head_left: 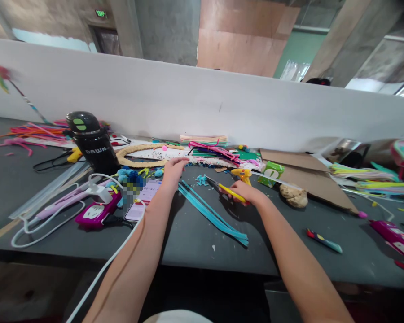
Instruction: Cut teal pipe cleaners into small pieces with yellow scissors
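Right hand: right hand (239, 192) curled round the handles of the yellow-handled scissors (234, 194); grip closed.
Scissors: blades point up-left, tips just beside the cut blue bits.
Left hand: left hand (175, 171) above the surface (195, 251), fingers bent, partly curled; cannot tell if anything is pinched in it.
Blue bits: small clump of light-blue fuzzy pieces (201, 180) on the surface, between the two hands.
Turquoise strips: bundle of turquoise pipe cleaners (215, 215) lying slantwise on the surface between the forearms, far ends near the left hand.
Glue gun: yellow glue gun (243, 175) just beyond the right hand; green packet (271, 173) to its right.
Left side: black DAWN bottle (99, 150) upright; phone (153, 186) lying flat, partly behind the left forearm.
Right side: brown cardboard (318, 188) lying flat; crumpled tan lump (293, 196) at its near left edge.
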A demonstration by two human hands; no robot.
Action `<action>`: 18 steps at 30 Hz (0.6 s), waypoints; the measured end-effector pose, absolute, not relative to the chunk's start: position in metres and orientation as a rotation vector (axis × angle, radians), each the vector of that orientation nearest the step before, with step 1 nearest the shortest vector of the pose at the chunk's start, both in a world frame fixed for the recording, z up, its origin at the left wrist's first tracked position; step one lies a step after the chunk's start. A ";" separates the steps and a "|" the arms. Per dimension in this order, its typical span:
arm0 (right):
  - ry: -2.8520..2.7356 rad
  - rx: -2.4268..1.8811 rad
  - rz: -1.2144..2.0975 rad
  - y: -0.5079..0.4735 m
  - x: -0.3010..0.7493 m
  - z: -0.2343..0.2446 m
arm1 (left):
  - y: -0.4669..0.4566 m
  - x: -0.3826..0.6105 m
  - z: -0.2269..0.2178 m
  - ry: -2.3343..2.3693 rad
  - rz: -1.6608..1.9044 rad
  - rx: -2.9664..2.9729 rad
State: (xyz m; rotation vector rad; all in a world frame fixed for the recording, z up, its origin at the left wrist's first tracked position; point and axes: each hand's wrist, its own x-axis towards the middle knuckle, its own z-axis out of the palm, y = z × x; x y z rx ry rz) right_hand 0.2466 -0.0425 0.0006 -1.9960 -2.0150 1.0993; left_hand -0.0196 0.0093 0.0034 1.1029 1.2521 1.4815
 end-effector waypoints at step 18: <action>-2.049 -2.150 0.433 -0.057 0.251 -0.013 | 0.005 -0.017 0.000 1.255 1.358 1.163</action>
